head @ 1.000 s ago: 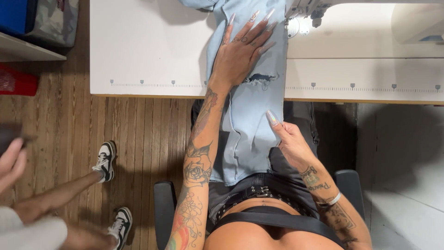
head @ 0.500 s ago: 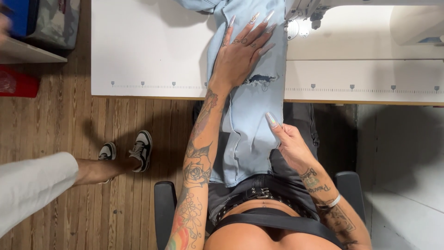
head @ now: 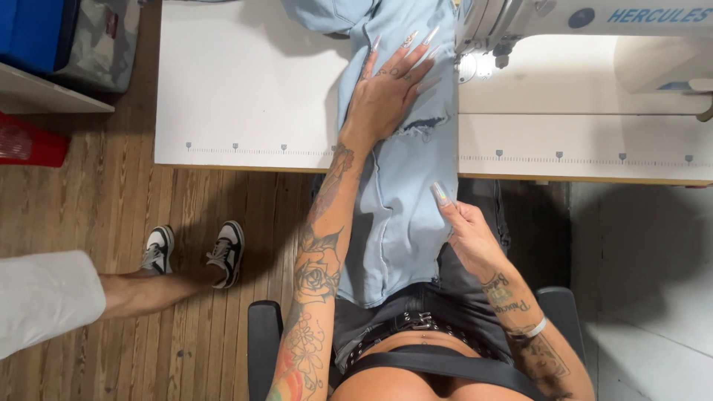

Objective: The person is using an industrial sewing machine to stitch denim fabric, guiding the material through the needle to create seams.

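A pair of light blue denim jeans [head: 405, 186] runs from the white sewing table [head: 245, 89] down over my lap. My left hand [head: 386, 89] lies flat on the denim on the table, fingers spread, just left of the sewing machine's needle area [head: 483, 56]. Below the table edge, my right hand [head: 464, 230] pinches the right edge of the hanging denim with thumb and fingers. A ripped patch [head: 423, 126] shows in the fabric right of my left wrist.
The white sewing machine [head: 594, 22] stands at the table's back right. Another person's legs in black and white sneakers [head: 193, 252] stand on the wooden floor at my left. A red bin [head: 26, 141] and a blue box [head: 33, 30] sit far left.
The other person has stepped right, closer to my chair; both sneakers now stand side by side. My hands and the jeans have stayed almost still.
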